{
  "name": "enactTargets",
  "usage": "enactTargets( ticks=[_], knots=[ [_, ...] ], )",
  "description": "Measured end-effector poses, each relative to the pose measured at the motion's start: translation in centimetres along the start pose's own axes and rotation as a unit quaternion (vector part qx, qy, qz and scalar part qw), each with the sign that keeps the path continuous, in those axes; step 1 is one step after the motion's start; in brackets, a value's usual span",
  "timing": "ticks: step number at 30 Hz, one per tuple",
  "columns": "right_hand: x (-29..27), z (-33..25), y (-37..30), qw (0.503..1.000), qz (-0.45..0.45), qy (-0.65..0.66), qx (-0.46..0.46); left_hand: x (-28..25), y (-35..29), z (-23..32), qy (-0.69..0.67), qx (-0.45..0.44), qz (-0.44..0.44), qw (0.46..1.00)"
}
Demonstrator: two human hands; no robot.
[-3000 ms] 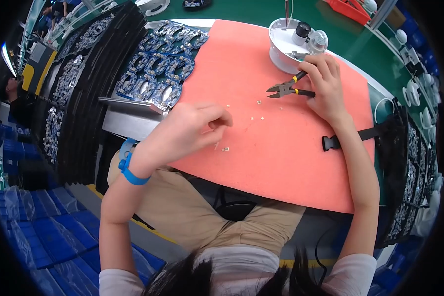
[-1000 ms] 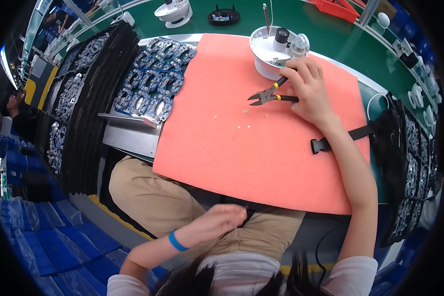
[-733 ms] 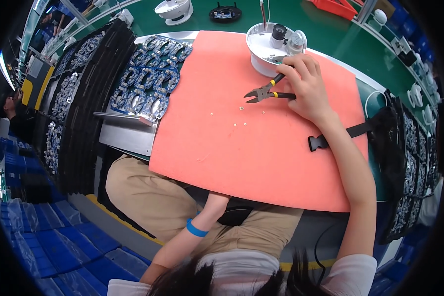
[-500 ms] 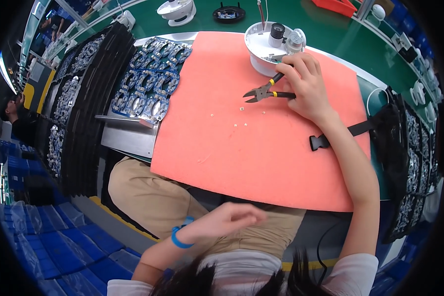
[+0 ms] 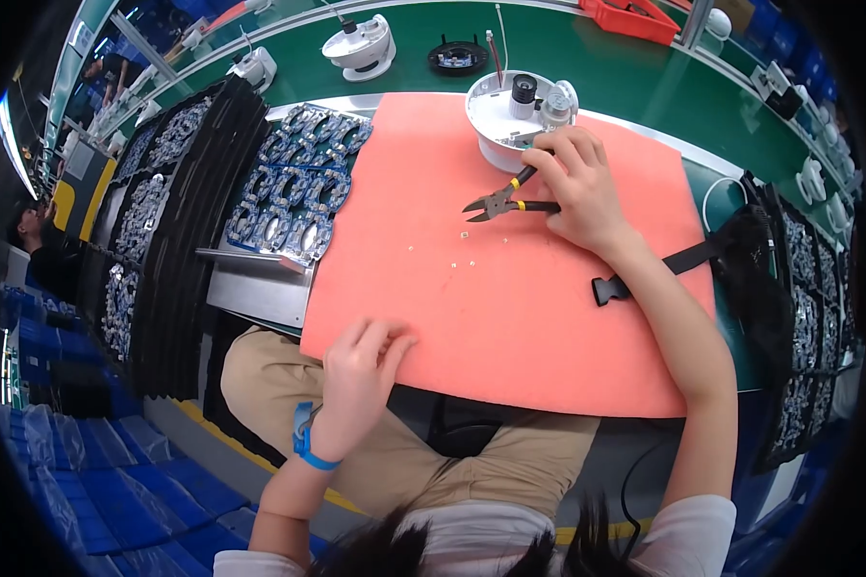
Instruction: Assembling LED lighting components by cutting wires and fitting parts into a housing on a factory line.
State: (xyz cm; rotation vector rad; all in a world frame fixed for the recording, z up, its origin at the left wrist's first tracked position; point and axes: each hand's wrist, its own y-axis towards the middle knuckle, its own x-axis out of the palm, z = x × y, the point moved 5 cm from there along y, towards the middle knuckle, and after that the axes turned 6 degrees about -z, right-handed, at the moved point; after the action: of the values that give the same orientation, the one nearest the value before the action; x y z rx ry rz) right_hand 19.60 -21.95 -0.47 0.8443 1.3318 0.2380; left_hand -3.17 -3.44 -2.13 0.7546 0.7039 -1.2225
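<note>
In my right hand [image 5: 585,192] is a pair of diagonal cutters [image 5: 496,204] with dark, yellow-banded handles; its jaws point left and stand apart. Just beyond the fingers sits a round white housing [image 5: 496,144] with a black lens-like cylinder [image 5: 522,89], a clear-topped round part [image 5: 556,104] and upright wires. My left hand [image 5: 356,370], a blue band [image 5: 303,438] at its wrist, hovers over the near-left edge of the pink mat [image 5: 510,327]. Its fingers are loosely curled, thumb apart, and I see nothing in them. Several tiny pale bits [image 5: 465,235] lie below the cutters.
Blue circuit boards [image 5: 289,188] lie left of the mat, beside stacked black trays [image 5: 197,240] of boards. A black strap with a buckle [image 5: 608,290] crosses the mat's right edge. Beyond stand another white housing [image 5: 361,48], a black ring-shaped part [image 5: 457,58] and a red bin [image 5: 635,19].
My left hand has moved up and left from over my lap to the mat's near edge. The right hand still holds the cutters; the whole view has shifted slightly.
</note>
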Motion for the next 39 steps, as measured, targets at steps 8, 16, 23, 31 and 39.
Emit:
enactTargets(
  ticks=[8,16,23,31,39],
  knots=[
    [0.0,0.4,0.0,1.000,-0.006,-0.012,0.000,-0.4,1.6,1.0,0.082,0.084,0.065,0.991],
    [0.1,0.3,0.1,1.000,-0.009,-0.005,0.000,0.4,3.9,1.0,0.084,0.087,0.005,0.993],
    [0.1,0.5,-0.2,1.000,-0.012,-0.005,0.001,1.8,8.5,3.2,0.021,0.162,-0.051,0.985],
    [-0.2,0.4,0.0,1.000,-0.007,-0.003,-0.003,3.3,9.8,3.5,0.071,0.251,-0.032,0.965],
    [-0.3,0.1,-0.1,1.000,-0.010,-0.003,0.001,3.6,9.6,3.0,0.058,0.238,-0.036,0.969]
  ],
)
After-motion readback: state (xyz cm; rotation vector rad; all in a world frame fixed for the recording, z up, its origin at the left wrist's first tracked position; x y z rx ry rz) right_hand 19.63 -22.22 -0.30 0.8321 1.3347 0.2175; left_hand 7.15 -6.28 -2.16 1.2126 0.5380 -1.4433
